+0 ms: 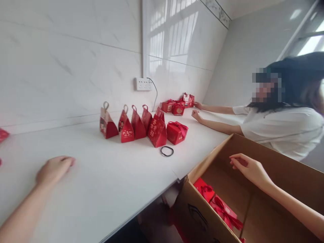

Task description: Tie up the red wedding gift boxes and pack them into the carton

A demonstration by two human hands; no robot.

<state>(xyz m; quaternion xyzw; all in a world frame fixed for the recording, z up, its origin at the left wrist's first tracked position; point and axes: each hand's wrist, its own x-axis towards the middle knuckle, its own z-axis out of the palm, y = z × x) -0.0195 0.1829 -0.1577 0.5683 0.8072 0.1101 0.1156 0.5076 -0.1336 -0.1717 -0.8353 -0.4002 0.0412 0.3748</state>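
My left hand (55, 168) is over the white table at the left, its fingers curled into a loose fist, slightly blurred, with nothing visible in it. Above the open cardboard box (278, 152), my right hand (250, 168) hangs with loosely bent fingers, holding nothing. Inside that box lie red ribbon-tied gift boxes (224, 211) along the near wall. On the table (101, 175) stand several red triangular gift boxes with loop handles (138, 126). Right of them sits a red gift box with a ribbon bow (177, 132). A black band (167, 151) lies in front.
Across the table at the right, a person in a white top (286, 128) reaches toward more red gift boxes (178, 106) by the wall. A power strip (144, 84) with a cable is on the tiled wall. Something red (3, 134) shows at the left edge.
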